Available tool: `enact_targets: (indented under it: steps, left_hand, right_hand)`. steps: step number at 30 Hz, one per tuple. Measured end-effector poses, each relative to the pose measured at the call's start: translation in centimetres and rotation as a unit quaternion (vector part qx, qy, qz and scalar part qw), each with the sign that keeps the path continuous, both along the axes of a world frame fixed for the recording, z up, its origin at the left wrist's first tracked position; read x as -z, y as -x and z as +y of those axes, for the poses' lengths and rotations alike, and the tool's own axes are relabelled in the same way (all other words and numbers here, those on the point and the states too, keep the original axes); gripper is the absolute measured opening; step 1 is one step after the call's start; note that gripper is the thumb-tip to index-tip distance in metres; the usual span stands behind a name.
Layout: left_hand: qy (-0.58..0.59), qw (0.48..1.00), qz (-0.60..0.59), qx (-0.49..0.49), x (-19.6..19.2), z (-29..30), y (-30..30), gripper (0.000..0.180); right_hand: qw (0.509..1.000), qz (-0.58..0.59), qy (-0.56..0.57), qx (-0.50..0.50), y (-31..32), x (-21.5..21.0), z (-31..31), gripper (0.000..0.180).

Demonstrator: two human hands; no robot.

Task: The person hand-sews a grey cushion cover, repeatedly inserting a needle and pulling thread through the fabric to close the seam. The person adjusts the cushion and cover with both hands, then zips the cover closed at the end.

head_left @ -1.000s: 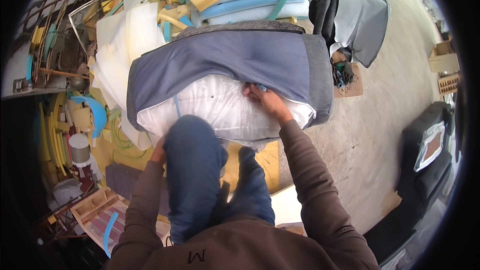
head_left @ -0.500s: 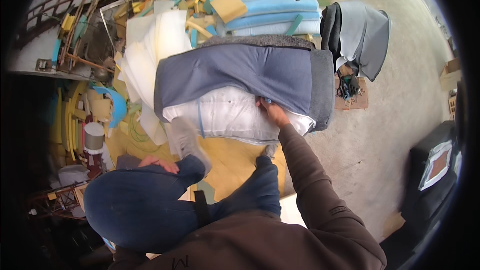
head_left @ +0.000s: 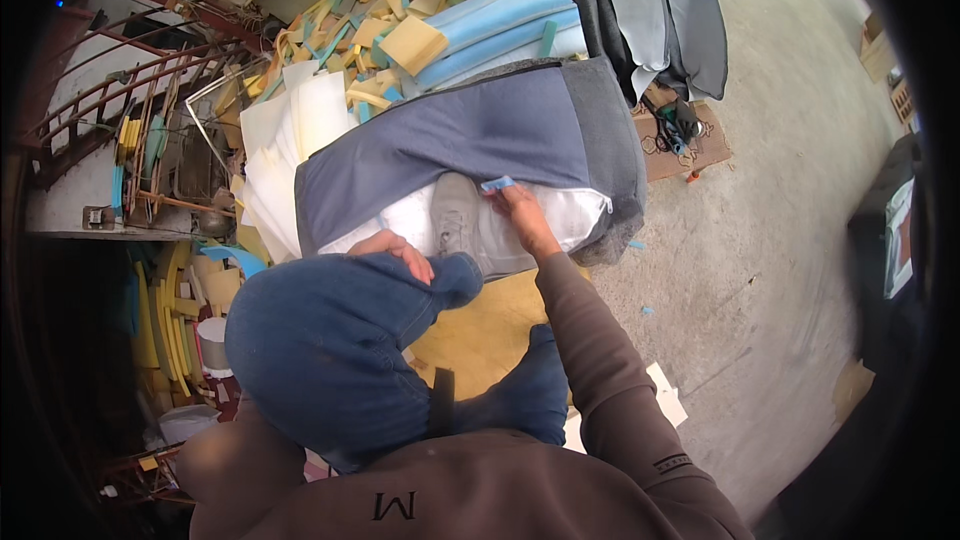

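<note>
A padded cushion (head_left: pixel 470 130) lies ahead of me, with a slate-blue fabric top, dark grey side panels and a white inner lining (head_left: pixel 570 215) showing along the near side. A zipper edge runs beside the lining at the right. My right hand (head_left: pixel 525 218) is at that opening, pinching a small light-blue foam piece (head_left: pixel 497 183) at the fabric's edge. My left hand (head_left: pixel 400 255) rests on my raised leg, fingers stretched out and holding nothing. My grey shoe (head_left: pixel 456 218) is on the white lining between the two hands.
Blue foam slabs (head_left: pixel 510 15) and a heap of yellow and green foam offcuts (head_left: pixel 410 45) lie behind the cushion. White foam sheets (head_left: pixel 285 135) are at its left. Folded grey covers (head_left: pixel 660 15) and a cardboard piece (head_left: pixel 710 145) with tools sit at the right on concrete.
My left foot has come up onto the cushion's white lining, and my left hand has moved right with the leg. My right hand has shifted left along the fabric edge with the blue foam piece.
</note>
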State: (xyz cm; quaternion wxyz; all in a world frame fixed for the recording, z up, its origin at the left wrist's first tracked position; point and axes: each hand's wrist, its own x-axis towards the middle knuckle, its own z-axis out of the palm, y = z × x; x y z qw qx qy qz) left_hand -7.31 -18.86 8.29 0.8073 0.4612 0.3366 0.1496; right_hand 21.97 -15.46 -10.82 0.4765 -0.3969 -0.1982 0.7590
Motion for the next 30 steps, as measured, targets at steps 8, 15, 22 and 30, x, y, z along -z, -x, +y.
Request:
enact_targets:
  steps: [8, 15, 22, 30]
  left_hand:
    - [0.038, 0.985, 0.166, 0.011, -1.2, 3.1, -3.0, 0.053]
    - [-0.161, 0.967, 0.196, -0.037, 3.6, 10.5, -7.2, 0.048]
    - [-0.388, 0.884, 0.252, -0.075, 9.5, 14.2, -8.5, 0.04]
    - [-0.282, 0.921, 0.243, -0.119, 11.0, 19.5, -7.4, 0.029]
  right_hand:
    - [0.986, -0.105, -0.128, -0.002, -2.0, -8.9, 3.2, 0.031]
    - [0.948, -0.255, -0.171, -0.087, -1.1, -12.3, 6.9, 0.032]
    - [0.873, -0.412, -0.223, -0.138, 1.0, -13.4, 8.0, 0.034]
    - [0.865, -0.46, -0.192, 0.052, 3.2, -11.5, 2.9, 0.039]
